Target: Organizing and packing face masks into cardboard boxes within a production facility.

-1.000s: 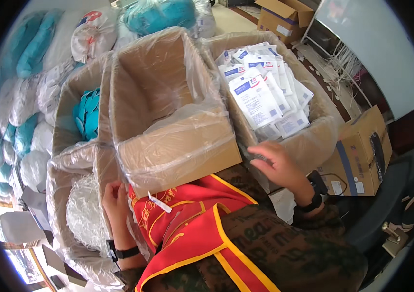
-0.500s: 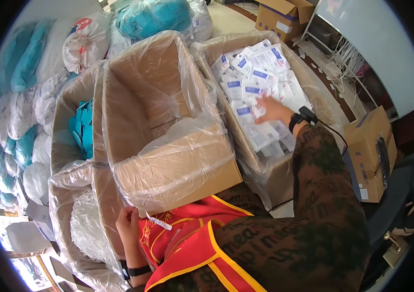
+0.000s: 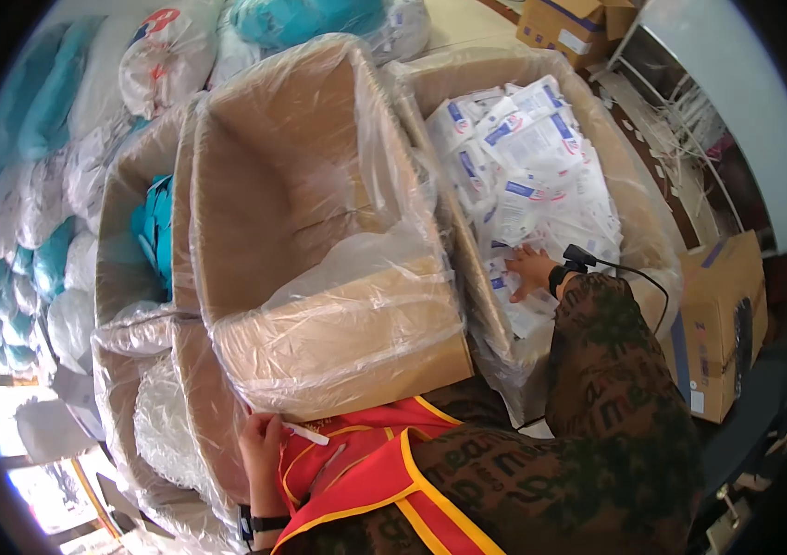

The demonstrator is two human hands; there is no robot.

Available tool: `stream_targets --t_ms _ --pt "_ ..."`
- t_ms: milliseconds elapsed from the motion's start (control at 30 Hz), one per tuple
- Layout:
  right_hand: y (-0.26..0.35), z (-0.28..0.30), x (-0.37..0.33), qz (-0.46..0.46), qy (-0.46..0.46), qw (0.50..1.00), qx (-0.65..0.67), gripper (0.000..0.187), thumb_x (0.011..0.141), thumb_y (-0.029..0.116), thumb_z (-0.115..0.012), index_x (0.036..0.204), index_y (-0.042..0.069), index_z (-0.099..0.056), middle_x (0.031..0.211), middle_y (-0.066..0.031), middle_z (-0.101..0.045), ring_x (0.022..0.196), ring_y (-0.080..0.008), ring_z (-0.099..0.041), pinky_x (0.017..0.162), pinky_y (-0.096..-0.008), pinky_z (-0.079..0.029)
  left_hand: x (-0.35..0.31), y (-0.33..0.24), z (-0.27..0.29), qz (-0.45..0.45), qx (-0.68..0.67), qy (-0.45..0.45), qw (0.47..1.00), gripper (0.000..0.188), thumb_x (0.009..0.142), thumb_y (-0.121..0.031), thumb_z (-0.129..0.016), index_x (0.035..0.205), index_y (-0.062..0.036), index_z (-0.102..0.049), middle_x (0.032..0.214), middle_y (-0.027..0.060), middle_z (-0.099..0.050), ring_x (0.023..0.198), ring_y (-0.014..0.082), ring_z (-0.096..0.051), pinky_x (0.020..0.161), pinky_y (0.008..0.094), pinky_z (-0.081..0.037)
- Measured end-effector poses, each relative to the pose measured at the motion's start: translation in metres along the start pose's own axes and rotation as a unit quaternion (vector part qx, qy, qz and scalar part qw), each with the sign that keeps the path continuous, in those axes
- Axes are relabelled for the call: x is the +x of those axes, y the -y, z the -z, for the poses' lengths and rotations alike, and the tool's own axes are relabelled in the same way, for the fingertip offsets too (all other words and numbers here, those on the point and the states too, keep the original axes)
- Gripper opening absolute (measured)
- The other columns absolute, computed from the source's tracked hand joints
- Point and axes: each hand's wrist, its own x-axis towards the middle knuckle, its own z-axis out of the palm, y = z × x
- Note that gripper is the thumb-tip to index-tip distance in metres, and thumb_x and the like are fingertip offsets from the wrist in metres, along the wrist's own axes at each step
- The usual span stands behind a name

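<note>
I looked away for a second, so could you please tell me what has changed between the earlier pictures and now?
The right hand moved from the front rim of the plastic-lined cardboard box of white sachets forward into it, and now rests on the sachets. The left hand stayed low, holding a small white stick against the red apron. The boxes stayed put.

We see a long-sleeved top in dark camouflage, greens and browns, with pale lettering scattered over the fabric. Over it we see a red vest or apron with yellow piping along its edges; a small white tag or strip lies at its upper left edge. Right hand is bare, with a black band at the wrist carrying a small black device, and a thin black cable runs from it back along the sleeve. Left hand is bare too, with a dark watch-like strap at the wrist. No gloves on either hand.
</note>
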Motion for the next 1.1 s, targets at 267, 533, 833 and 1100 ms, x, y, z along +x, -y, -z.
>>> stream_targets --t_ms 267,533,833,1100 --pt "-0.002 -0.02 0.035 -0.115 -0.023 0.991 -0.064 0.097 0.054 0.059 -0.078 0.138 0.024 -0.044 0.148 -0.013 -0.027 0.139 -0.0371 -0.016 0.107 -0.0662 -0.01 -0.005 -0.011 -0.011 0.036 -0.029 -0.014 0.999 0.01 0.086 -0.009 -0.063 0.087 0.0003 -0.063 0.069 0.0041 -0.063 0.06 0.0082 -0.058 0.055 0.0222 -0.047" --pt "0.025 -0.021 0.01 -0.107 -0.092 0.984 -0.11 0.087 0.059 0.044 -0.08 0.135 0.022 -0.046 0.142 -0.0177 -0.035 0.134 -0.0393 -0.027 0.103 -0.0653 -0.022 -0.017 0.01 -0.002 -0.024 0.01 -0.038 0.999 0.012 0.083 -0.01 -0.064 0.086 0.0017 -0.064 0.07 0.0074 -0.066 0.061 0.011 -0.06 0.059 0.026 -0.05" --pt "0.054 0.038 -0.079 0.01 -0.265 0.963 0.05 0.074 0.068 0.028 -0.077 0.129 0.002 -0.047 0.121 -0.0207 -0.055 0.113 -0.0376 -0.051 0.091 -0.0424 -0.045 -0.011 0.022 0.002 -0.073 -0.061 -0.018 0.995 0.01 0.086 -0.009 -0.062 0.086 0.0014 -0.063 0.068 0.0029 -0.061 0.057 0.009 -0.055 0.052 0.024 -0.046" --pt "0.134 0.042 -0.186 0.089 -0.415 0.89 0.167 0.062 0.076 0.023 -0.071 0.127 0.001 -0.046 0.12 -0.0214 -0.054 0.103 -0.0388 -0.056 0.086 -0.0445 -0.046 -0.008 0.01 -0.004 -0.107 -0.116 0.023 0.987 0.008 0.086 -0.007 -0.062 0.085 0.0008 -0.061 0.068 0.003 -0.06 0.057 0.0072 -0.052 0.052 0.0216 -0.042"
